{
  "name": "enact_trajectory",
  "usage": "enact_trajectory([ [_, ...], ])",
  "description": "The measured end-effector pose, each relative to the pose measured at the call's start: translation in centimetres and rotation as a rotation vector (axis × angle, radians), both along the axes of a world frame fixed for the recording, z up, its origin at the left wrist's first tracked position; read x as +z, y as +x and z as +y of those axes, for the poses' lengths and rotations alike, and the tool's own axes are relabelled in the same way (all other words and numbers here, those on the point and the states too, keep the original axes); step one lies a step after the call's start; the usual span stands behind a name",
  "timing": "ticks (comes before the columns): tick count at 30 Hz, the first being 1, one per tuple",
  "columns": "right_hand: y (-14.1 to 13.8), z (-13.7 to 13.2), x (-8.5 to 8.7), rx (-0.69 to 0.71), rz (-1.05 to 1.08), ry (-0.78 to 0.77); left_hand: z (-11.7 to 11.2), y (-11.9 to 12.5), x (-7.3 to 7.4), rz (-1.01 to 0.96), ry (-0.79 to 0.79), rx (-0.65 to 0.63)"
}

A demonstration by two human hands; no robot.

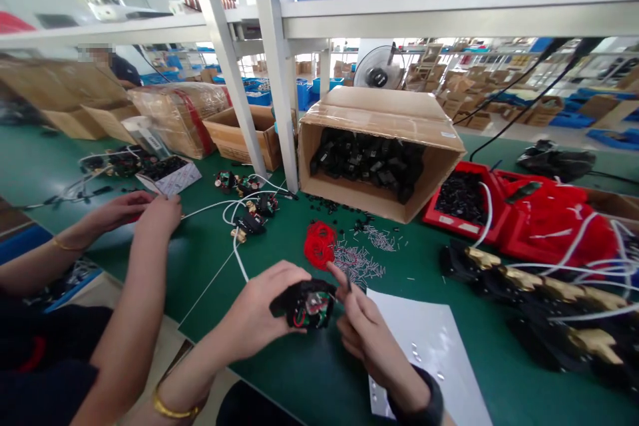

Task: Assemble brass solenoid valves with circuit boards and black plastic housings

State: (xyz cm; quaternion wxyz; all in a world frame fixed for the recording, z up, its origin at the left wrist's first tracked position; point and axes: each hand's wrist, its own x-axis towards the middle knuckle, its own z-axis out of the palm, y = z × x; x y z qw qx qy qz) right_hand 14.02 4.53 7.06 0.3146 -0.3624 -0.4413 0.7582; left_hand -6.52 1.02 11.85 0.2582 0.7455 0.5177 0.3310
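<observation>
My left hand (264, 306) is closed around a black plastic housing (285, 301) above the near edge of the table. A green circuit board (315, 306) with a red wire shows in the housing's open side, which faces right. Close to that side is my right hand (367, 329), its fingers bent together in a pinch. Something small and dark shows at those fingertips, too unclear to name. Just beyond the hands lie a bundle of red rings (319, 244) and a scatter of small metal pins or screws (357, 263). A white sheet (434, 339) lies partly under my right forearm.
A cardboard box (382, 110) of black parts lies on its side beyond. Red bins (462, 203) stand right, near black-and-brass assemblies (544, 286) with white cables. Boards with cables (249, 213) lie left of centre. A co-worker's hands (150, 210) work at left. Shelf posts (274, 66) rise ahead.
</observation>
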Motion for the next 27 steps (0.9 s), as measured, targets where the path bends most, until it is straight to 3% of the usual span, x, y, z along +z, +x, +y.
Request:
enact_trajectory([
  [2,-1.8,0.6,-0.1,0.171,0.105,-0.084,-0.9,0.5,0.2,0.006,-0.055,-0.025],
  [5,-2.1,0.6,-0.7,0.222,0.152,-0.15,-1.6,0.4,0.2,0.061,-0.093,0.012],
  [10,-1.1,-0.9,-1.2,-0.05,0.143,-0.419,-3.1,-0.1,-0.5,0.209,-0.107,0.343],
  [12,-0.7,-1.3,-1.4,-0.155,0.125,-0.51,-3.5,-0.4,-1.8,0.288,-0.082,0.42],
  [16,0.1,-1.2,-2.3,-0.328,0.147,-0.609,-2.7,-1.8,-5.4,0.415,0.165,0.513],
  [18,0.7,-1.0,-2.7,-0.391,0.175,-0.582,-1.9,-3.1,-6.4,0.487,0.131,0.556],
  [21,1.3,-0.9,-2.9,-0.476,0.201,-0.536,-1.9,-4.5,-6.3,0.603,-0.224,0.512],
  [23,1.4,-1.0,-2.9,-0.505,0.211,-0.532,-2.6,-4.3,-5.8,0.667,-0.335,0.448],
  [25,1.1,-1.4,-3.0,-0.506,0.189,-0.518,-3.4,-2.5,-5.8,0.682,-0.216,0.405],
  [27,0.4,-1.9,-3.4,-0.483,0.132,-0.484,-3.5,0.5,-6.7,0.56,-0.063,0.349],
])
